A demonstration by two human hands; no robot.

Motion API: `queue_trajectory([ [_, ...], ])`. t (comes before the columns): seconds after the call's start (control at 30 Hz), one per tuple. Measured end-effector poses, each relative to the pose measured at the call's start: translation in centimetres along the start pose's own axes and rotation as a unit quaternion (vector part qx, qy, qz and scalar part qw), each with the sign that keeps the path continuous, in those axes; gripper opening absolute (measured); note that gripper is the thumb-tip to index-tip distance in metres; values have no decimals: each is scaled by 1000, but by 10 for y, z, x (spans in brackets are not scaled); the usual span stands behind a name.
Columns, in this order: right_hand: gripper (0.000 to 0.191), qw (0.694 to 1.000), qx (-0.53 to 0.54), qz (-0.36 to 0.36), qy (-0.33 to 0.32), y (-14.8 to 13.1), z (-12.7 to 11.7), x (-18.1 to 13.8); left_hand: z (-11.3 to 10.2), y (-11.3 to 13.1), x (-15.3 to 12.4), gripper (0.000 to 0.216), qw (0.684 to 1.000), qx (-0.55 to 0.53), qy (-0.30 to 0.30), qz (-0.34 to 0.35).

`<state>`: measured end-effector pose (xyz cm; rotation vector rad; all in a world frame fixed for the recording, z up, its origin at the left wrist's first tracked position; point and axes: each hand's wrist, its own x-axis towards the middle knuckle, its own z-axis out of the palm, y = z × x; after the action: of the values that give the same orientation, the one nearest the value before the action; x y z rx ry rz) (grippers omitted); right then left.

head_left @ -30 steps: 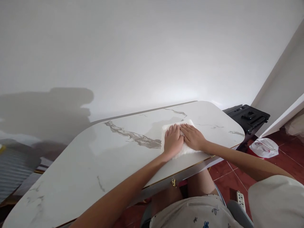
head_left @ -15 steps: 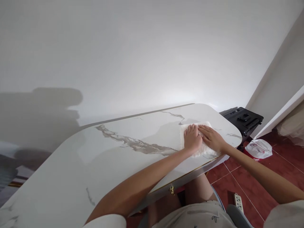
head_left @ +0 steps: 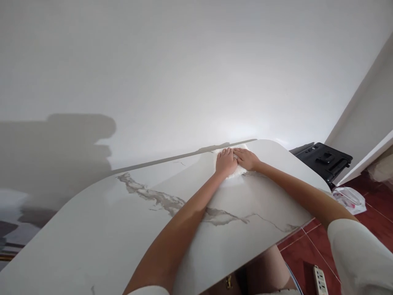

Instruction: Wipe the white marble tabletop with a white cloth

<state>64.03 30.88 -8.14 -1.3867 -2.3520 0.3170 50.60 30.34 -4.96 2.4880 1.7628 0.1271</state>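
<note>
A white fluffy cloth (head_left: 241,174) lies on the white marble-patterned tabletop (head_left: 147,241), close to its far edge by the wall. My left hand (head_left: 226,162) presses down on the cloth with its fingers laid out toward the wall. Right beside it my right hand (head_left: 246,159) rests flat on the same cloth, fingers stretched to the left. The hands touch each other and cover much of the cloth. Both arms reach far forward over the tabletop.
A plain wall (head_left: 190,73) rises behind the table. To the right stand a black case (head_left: 327,157) and a white plastic bag (head_left: 350,199) on the red tiled floor (head_left: 380,213). A power strip (head_left: 320,280) lies below the table's near edge. A brass-coloured latch (head_left: 228,282) shows under the tabletop.
Both hands have slid the cloth away from the near right part of the tabletop, leftward and up to the far edge by the wall. The view has shifted slightly.
</note>
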Motion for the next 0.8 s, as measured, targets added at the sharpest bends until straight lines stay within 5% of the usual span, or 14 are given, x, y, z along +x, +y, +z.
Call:
queue_trajectory([
  [0.2, 51, 998, 44, -34, 3, 26, 13, 54, 8, -22, 39, 47, 998, 29, 38, -43],
  [0.43, 52, 998, 45, -7, 36, 89, 12, 33, 29, 22, 71, 49, 999, 30, 24, 9],
  [0.57, 51, 998, 13, 40, 39, 91, 1, -4, 35, 46, 61, 52, 998, 20, 23, 49],
  [0.8, 51, 997, -27, 56, 41, 48, -8, -61, 23, 67, 3, 52, 998, 13, 8, 62],
])
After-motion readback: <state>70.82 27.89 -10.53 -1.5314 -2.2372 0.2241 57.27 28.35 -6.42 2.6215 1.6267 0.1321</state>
